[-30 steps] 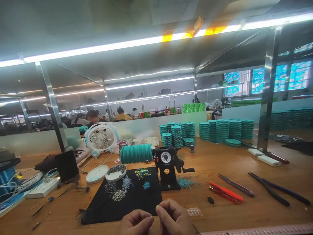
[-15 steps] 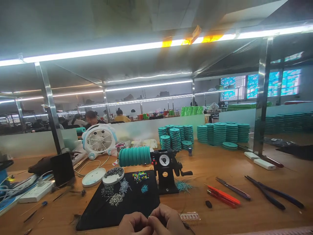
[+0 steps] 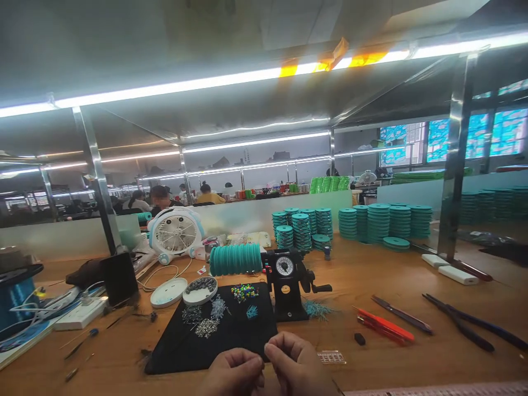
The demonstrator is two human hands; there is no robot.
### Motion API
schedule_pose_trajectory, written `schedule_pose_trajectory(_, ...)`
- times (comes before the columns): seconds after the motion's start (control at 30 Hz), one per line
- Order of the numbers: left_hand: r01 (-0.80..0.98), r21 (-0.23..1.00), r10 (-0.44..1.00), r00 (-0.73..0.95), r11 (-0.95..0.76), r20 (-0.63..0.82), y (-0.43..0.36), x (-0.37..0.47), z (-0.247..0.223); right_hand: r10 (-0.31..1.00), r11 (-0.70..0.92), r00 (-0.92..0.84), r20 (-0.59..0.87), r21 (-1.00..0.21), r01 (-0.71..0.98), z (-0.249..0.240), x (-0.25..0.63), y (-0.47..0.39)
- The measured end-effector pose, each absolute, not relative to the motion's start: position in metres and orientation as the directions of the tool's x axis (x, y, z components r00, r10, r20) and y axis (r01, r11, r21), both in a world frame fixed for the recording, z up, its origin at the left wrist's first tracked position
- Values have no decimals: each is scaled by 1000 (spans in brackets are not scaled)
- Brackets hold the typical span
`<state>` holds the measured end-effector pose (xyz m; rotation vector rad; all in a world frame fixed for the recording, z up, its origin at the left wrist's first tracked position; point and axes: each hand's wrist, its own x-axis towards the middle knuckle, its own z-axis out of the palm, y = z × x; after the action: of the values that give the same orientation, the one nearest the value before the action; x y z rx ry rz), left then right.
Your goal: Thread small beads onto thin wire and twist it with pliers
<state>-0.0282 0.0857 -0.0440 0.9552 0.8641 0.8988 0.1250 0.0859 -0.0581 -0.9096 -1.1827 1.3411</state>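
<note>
Hands meet low at the bench's near edge: left hand [image 3: 234,374] and right hand [image 3: 297,367] both w/ fingers curled, thumb and forefinger tips pinched and nearly touching each other, right over the front edge of the black mat [image 3: 214,341]. Whatever sits btwn the fingertips is too small to make out, so can't tell if they're gripping anything. On the mat, farther back: small piles of silvery metal bits [image 3: 205,326], a cluster of coloured beads [image 3: 244,291], a shallow white dish [image 3: 200,289] of dark pieces. Black hand-crank counter device [image 3: 287,280] stands at the mat's far right corner, w/ a row of teal spools [image 3: 235,258] on its shaft to the left. Right of the hands, on the wooden table [image 3: 412,357]: a little clear packet [image 3: 331,357] just beside the right hand, red-handled cutter [image 3: 385,325], scissors [image 3: 402,314], long dark pliers [image 3: 470,328]. Teal disc stacks [image 3: 379,221] at the back, white desk fan [image 3: 175,234] back left.
</note>
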Motion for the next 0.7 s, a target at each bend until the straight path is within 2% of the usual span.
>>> schedule_pose_trajectory(0.1,-389,828,897,345,404,-276,75,-22,-41,980,-34,-194,39,-933,-358,-55,122,77)
schedule_pose_trajectory(0.2,-506,721,881,299,473,-367,68,-20,-44,981,-44,-191,37,-914,-404,-51,118,67)
schedule_pose_trajectory(0.27,-534,661,849,352,528,-394,64,-19,-45,983,-49,-182,32,-905,-422,-49,114,61)
schedule_pose_trajectory(0.37,-565,577,805,468,589,-363,57,-15,-43,985,-19,-163,62,-892,-451,-51,110,56)
schedule_pose_trajectory(0.5,-637,458,784,539,619,-309,50,-10,-35,984,12,-156,92,-893,-450,-53,107,52)
schedule_pose_trajectory(0.7,-661,431,785,567,615,-250,50,-10,-32,980,-33,-186,70,-867,-498,-45,104,46)
